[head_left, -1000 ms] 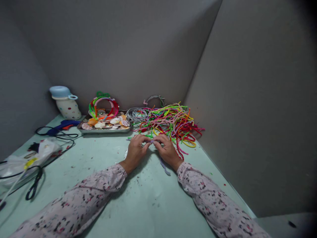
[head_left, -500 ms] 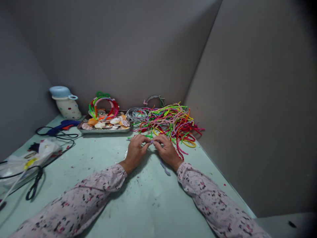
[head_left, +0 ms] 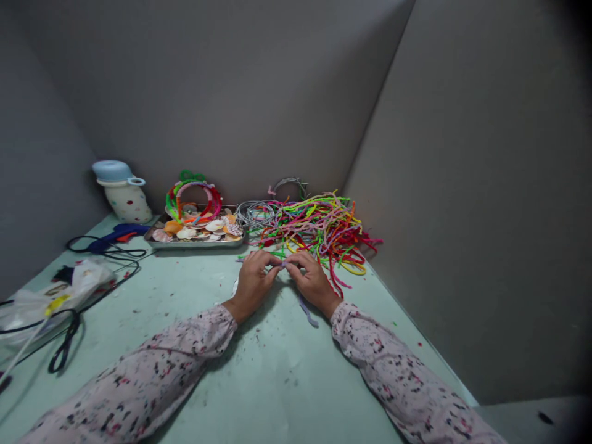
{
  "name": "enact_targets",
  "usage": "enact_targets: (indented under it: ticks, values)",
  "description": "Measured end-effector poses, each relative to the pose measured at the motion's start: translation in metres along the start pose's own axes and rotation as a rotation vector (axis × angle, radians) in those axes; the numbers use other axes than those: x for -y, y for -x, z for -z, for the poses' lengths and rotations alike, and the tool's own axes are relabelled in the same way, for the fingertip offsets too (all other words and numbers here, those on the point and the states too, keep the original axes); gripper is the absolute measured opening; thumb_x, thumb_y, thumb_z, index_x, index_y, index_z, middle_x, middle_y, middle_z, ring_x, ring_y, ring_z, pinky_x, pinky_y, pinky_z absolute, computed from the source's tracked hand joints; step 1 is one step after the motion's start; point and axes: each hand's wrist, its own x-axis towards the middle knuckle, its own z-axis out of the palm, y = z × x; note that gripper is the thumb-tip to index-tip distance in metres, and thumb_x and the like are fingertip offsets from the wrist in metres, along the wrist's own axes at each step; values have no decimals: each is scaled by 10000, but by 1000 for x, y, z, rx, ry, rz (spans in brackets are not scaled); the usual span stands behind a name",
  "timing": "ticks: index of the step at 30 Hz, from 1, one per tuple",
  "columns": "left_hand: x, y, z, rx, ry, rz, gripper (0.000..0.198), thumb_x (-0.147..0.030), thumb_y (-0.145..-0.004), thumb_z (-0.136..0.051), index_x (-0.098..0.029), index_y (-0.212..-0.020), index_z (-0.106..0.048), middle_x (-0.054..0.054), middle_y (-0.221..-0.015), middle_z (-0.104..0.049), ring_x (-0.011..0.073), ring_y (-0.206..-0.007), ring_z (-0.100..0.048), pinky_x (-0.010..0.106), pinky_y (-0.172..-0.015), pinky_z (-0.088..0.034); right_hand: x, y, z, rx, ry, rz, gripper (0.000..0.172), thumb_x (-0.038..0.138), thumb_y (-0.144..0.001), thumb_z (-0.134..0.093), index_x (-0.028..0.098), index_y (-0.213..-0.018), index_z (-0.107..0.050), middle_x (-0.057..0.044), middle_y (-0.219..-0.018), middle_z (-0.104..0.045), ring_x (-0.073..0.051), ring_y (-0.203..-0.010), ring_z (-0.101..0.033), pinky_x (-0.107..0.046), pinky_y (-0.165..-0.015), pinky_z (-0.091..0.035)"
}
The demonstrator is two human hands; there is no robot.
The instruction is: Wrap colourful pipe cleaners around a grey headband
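Observation:
Between my two hands is a purple pipe cleaner, one end of it hanging out below my right palm toward the table. My left hand pinches it between thumb and forefinger. Close beside, fingertips almost meeting, my right hand pinches it too. The pinched part is small and mostly covered by the fingers. A green pipe cleaner shows just behind the fingertips; whether it is joined to the purple one I cannot tell.
Beyond my hands lies a tangled heap of coloured pipe cleaners and a coil of grey wire. A metal tray holds shells and colourful wrapped hoops. Leftward are a bottle, a blue glue gun, black cable and plastic bag.

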Motion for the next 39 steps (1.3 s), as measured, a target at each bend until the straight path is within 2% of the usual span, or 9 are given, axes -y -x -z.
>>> enact_targets:
  ticks: [6,10,12,14,16,19,23,29,39]
  values:
    - [-3,0,0,-22,-52,-19,96,-243,-808,-644,-197,-892,-641,39,-894,-657,208,-893,-566,354,-839,-409,0,0,-1,-3,-11,-30,127,279,-903,-540,226,-935,-651,-45,-950,-633,-195,-963,-563,-351,-888,-433]
    - [-10,-1,4,-145,-114,-18,275,-274,-798,-648,-188,-1056,-610,86,-1052,-613,238,-1018,-524,376,-893,-394,-5,1,-1,-33,-3,-73,150,296,-909,-524,218,-961,-642,-52,-963,-630,-196,-957,-568,-345,-878,-435]
    - [-12,0,5,-186,-93,-4,242,-281,-814,-623,-166,-1026,-603,88,-997,-610,224,-961,-533,362,-863,-408,-8,1,-2,-58,1,-102,161,314,-909,-519,217,-964,-636,-52,-955,-631,-195,-934,-573,-337,-854,-444]
    - [-13,1,4,-128,-28,8,144,-273,-834,-589,-165,-926,-613,60,-865,-610,193,-843,-543,328,-793,-425,-10,0,-2,-81,-5,-125,165,323,-909,-517,214,-960,-629,-50,-947,-631,-193,-917,-577,-329,-838,-450]
    - [-12,2,2,-6,49,23,108,-262,-844,-566,-171,-839,-625,34,-767,-600,168,-752,-539,295,-729,-428,-12,0,-2,-92,-13,-132,162,320,-909,-514,212,-955,-626,-49,-949,-630,-193,-921,-579,-325,-836,-452]
    - [-11,3,-1,99,151,91,136,-263,-842,-560,-170,-826,-657,35,-775,-636,156,-733,-558,272,-701,-430,-12,1,-3,-75,-5,-124,161,318,-906,-516,214,-958,-627,-50,-952,-630,-195,-926,-580,-326,-835,-454]
    - [-9,0,-1,102,278,228,200,-300,-847,-542,-165,-839,-690,44,-826,-688,156,-755,-594,257,-699,-436,-9,2,-2,-55,16,-105,162,324,-897,-535,219,-968,-635,-50,-945,-634,-198,-916,-581,-333,-837,-452]
    - [-2,-1,-5,142,407,392,279,-391,-811,-569,-153,-729,-687,13,-663,-646,141,-628,-551,238,-588,-396,-7,2,-1,-35,-6,-97,153,305,-901,-526,216,-951,-640,-39,-926,-638,-186,-901,-585,-321,-833,-445]
    - [-3,-1,-4,136,436,490,342,-451,-787,-581,-148,-651,-661,1,-601,-613,128,-581,-515,233,-555,-359,-4,3,0,12,-48,-111,154,302,-891,-532,202,-902,-649,-37,-894,-650,-177,-861,-598,-300,-795,-454]
